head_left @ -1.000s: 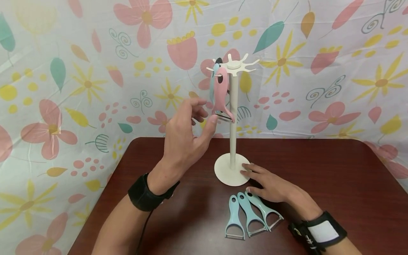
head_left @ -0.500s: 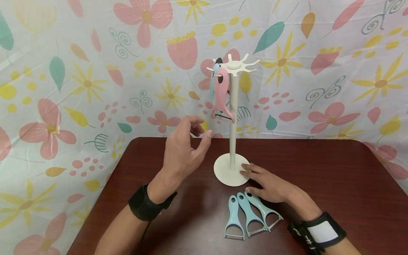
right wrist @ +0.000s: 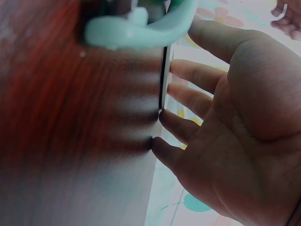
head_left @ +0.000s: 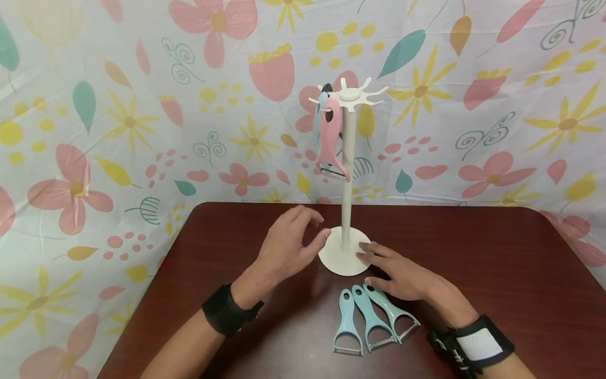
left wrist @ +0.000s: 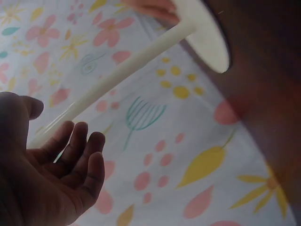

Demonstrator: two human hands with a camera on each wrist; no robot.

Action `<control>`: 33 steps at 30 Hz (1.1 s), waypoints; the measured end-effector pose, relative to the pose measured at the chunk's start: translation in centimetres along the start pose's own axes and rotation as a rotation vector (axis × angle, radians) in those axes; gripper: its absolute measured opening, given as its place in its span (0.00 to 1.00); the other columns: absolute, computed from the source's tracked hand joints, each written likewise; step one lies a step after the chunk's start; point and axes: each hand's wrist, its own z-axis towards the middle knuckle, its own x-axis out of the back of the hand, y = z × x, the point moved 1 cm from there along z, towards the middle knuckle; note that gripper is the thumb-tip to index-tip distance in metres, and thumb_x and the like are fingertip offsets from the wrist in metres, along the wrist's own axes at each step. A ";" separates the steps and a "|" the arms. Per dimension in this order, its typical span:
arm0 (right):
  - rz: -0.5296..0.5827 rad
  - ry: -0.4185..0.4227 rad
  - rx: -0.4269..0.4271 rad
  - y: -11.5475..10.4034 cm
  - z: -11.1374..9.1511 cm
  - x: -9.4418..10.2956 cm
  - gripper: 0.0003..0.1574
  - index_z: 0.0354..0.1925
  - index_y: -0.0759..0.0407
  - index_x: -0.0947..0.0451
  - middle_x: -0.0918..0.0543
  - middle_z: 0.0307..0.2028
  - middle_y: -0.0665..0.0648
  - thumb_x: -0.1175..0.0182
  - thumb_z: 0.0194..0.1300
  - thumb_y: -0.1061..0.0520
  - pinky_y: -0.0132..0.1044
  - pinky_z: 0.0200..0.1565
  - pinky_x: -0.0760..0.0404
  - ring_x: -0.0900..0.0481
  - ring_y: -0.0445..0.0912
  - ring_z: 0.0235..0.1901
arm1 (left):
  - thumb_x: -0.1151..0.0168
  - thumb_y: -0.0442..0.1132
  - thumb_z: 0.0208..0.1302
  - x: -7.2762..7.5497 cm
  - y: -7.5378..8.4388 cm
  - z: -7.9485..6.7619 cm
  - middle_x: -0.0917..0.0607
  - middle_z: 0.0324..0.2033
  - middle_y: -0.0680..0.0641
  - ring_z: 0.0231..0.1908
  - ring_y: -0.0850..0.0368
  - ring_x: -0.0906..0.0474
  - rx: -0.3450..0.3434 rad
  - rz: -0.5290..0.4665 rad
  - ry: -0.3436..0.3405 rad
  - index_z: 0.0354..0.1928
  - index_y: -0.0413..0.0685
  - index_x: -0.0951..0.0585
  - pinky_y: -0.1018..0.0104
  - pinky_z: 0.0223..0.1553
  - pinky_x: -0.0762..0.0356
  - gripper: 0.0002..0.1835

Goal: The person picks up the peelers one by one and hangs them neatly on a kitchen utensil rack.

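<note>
A white stand (head_left: pixel 347 195) with a round base and a crown of hooks rises from the table. From its left hooks hang a pink peeler (head_left: pixel 330 137), a light blue peeler (head_left: pixel 316 129) partly behind it, and a black-topped item (head_left: pixel 327 88) mostly hidden. My left hand (head_left: pixel 291 242) hovers left of the pole with loosely bent fingers and nothing in it. Fingertips of my right hand (head_left: pixel 402 273) rest on the base's right edge, fingers spread. Beside its thumb lie several blue-green peelers: a left one (head_left: pixel 347 321), a middle one (head_left: pixel 371 318) and a right one (head_left: pixel 390 308).
The dark reddish-brown table (head_left: pixel 497 263) reaches back to a floral cloth (head_left: pixel 426 173) hung behind it. Black straps circle both wrists, the left strap (head_left: pixel 229 310) and the right strap (head_left: pixel 478 342).
My left hand has come down from beside the hanging pink peeler to near the stand's base. My right hand, the stand and the peelers stay in place.
</note>
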 end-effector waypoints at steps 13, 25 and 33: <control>-0.002 0.001 -0.007 -0.1 0.0 0.0 0.38 0.72 0.58 0.36 0.46 0.74 0.59 0.42 0.70 0.46 0.59 0.62 0.37 0.50 0.59 0.71 | 0.43 0.56 0.67 -4.4 -1.7 -2.0 0.22 0.45 0.57 0.44 0.62 0.28 0.000 0.130 -0.276 0.53 0.53 0.21 0.63 0.48 0.27 0.20; -0.004 -0.003 -0.015 0.0 0.1 0.1 0.38 0.72 0.58 0.37 0.47 0.74 0.59 0.42 0.70 0.45 0.59 0.62 0.37 0.51 0.58 0.71 | 0.45 0.62 0.66 -6.4 -2.1 -2.6 0.24 0.51 0.55 0.47 0.61 0.28 -0.028 0.206 -0.417 0.62 0.55 0.25 0.58 0.51 0.28 0.28; -0.008 0.000 -0.004 -0.1 0.0 0.0 0.38 0.72 0.58 0.36 0.46 0.74 0.59 0.42 0.70 0.46 0.59 0.63 0.37 0.50 0.58 0.71 | 0.45 0.63 0.65 -6.8 -2.1 -3.2 0.30 0.65 0.49 0.66 0.51 0.38 -0.065 0.192 -0.519 0.71 0.53 0.31 0.48 0.56 0.29 0.36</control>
